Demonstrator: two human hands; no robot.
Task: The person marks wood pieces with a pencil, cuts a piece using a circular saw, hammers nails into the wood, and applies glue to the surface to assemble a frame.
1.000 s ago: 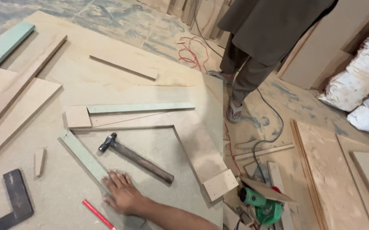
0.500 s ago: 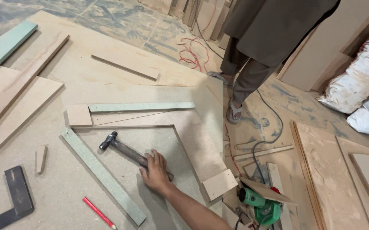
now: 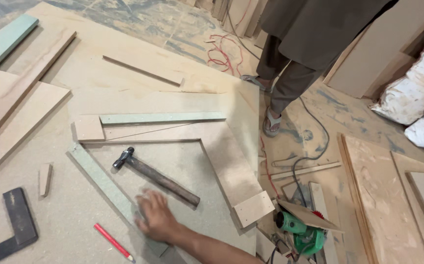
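Right hand: my hand (image 3: 156,221) lies flat, fingers spread, on the lower end of the green strip (image 3: 109,188) — pressing on it, not gripping.
Left hand: out of sight.
Green strip: flat on the big board (image 3: 75,230), running at a slant from upper left down to my hand.
Hammer: the hammer (image 3: 156,176) lies just beside my fingers, head to the upper left, handle end near my hand — I am not touching it.
Pencil: a red pencil (image 3: 114,243) lies near my wrist, to its left.
Frame: a wooden frame (image 3: 222,161) bent at a corner sits past the hammer.
Square: dark square (image 3: 14,227) at lower left.
Saw: green power saw (image 3: 302,232) on the floor at right.
Other person: stands at the top, legs and sandals (image 3: 273,121) showing.
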